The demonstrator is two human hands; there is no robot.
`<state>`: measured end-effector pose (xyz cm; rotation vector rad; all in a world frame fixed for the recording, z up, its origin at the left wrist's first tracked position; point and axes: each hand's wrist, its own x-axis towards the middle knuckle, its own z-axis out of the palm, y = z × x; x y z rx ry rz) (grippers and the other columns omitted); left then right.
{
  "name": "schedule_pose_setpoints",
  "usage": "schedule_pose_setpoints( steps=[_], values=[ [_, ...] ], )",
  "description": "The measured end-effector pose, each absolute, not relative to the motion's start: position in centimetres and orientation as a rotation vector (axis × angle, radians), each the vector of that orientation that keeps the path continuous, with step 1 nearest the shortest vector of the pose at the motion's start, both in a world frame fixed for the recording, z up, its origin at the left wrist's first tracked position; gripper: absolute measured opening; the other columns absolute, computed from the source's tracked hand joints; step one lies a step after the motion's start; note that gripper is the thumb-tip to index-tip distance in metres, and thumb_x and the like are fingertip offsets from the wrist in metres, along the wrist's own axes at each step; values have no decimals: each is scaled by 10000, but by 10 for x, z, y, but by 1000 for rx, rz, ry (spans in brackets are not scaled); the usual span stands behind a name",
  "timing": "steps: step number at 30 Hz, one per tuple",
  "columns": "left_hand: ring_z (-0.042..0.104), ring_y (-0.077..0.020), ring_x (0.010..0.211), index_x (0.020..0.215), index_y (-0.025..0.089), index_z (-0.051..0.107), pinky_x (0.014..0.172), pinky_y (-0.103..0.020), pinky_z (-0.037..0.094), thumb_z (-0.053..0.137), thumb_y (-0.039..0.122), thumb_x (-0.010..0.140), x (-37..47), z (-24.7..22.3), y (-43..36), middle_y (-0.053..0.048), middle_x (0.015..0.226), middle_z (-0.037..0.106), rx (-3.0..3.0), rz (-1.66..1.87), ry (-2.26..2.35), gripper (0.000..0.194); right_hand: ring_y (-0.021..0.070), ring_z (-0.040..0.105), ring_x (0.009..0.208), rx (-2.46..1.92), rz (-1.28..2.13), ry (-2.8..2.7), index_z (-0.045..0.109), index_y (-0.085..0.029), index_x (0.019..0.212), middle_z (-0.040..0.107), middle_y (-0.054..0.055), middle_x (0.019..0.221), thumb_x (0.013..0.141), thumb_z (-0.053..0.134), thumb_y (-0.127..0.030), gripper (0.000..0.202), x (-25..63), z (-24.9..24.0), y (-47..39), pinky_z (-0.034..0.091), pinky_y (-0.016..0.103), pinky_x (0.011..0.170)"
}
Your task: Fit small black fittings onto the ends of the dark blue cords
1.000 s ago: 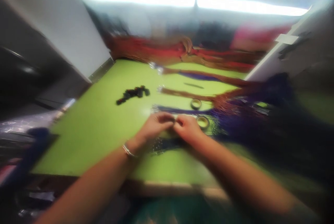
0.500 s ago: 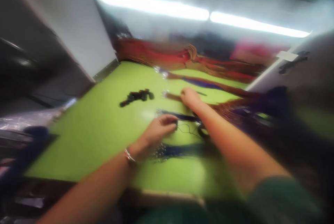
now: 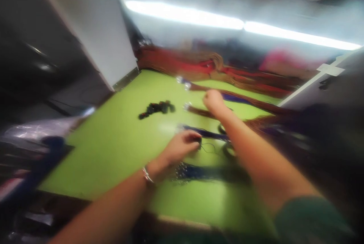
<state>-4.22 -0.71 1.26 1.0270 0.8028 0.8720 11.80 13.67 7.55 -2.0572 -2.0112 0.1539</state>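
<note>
My left hand [image 3: 184, 146] is low over the green tabletop, thumb and fingers pinched on a small dark connector [image 3: 200, 144]. A thin dark wire [image 3: 209, 146] curls to the right from it. Just behind this hand lies a dark blue wire bundle [image 3: 206, 132], and in front is another dark blue bundle [image 3: 199, 172] with shiny tips. My right hand [image 3: 214, 101] is closed, back upward, above and beside a brown wire bundle [image 3: 199, 111]; whatever its fingers hold is hidden. Dark loops [image 3: 228, 150] show partly behind my right forearm.
A small heap of black connectors [image 3: 157, 109] lies on the green tabletop [image 3: 113, 153], left of the bundles. Farther back are a brown and blue bundle [image 3: 236, 98] and a long red-brown wire pile [image 3: 176, 60]. Grey panels [image 3: 96, 27] flank the table; clear plastic [image 3: 36, 132] is at left.
The view has shifted, so everything sits farther right and lower. My right hand has moved slightly away from me, off the brown bundle. My left hand keeps its pinch in about the same place.
</note>
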Motion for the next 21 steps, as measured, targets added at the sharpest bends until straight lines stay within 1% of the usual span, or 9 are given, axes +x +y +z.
schedule_pose_setpoints(
  steps=[3,5,8,13,18,21],
  values=[
    [598,-126,718,945,171,639,647,-242,467,719,236,691,-43,11,-8,-43,831,640,1005,874,779,274,128,536,583,-1863,383,-2001,692,-133,655,650,47,621,705,506,-147,193,127,87,96,385,229,573],
    [607,-128,732,943,169,642,660,-243,474,729,240,687,-43,12,-8,-47,852,645,986,880,758,280,117,538,599,-1744,472,-1940,700,-151,680,658,19,640,707,517,-179,187,131,85,64,382,219,578],
    [616,-130,746,949,167,645,681,-252,488,736,232,684,-43,17,-9,-48,864,651,942,898,732,288,114,543,616,-1684,497,-1867,707,-175,688,661,3,650,709,532,-224,183,137,73,23,384,220,602],
    [632,-139,776,937,157,657,709,-257,502,750,196,669,-41,24,-9,-53,864,669,871,906,725,287,101,504,545,-1676,515,-1833,704,-187,690,606,-13,557,736,540,-293,200,143,55,-11,345,214,538],
    [649,-149,792,927,148,664,773,-290,503,757,161,654,-41,23,-8,-58,884,686,828,904,712,289,95,514,557,-1572,525,-1820,678,-175,681,639,-6,619,745,539,-259,175,140,49,-21,358,207,558],
    [658,-160,805,935,145,656,781,-300,502,760,154,650,-41,23,-7,-62,882,693,801,888,729,304,103,532,581,-1572,532,-1771,668,-173,681,651,2,641,741,541,-248,159,138,47,-23,377,209,581]
  ],
)
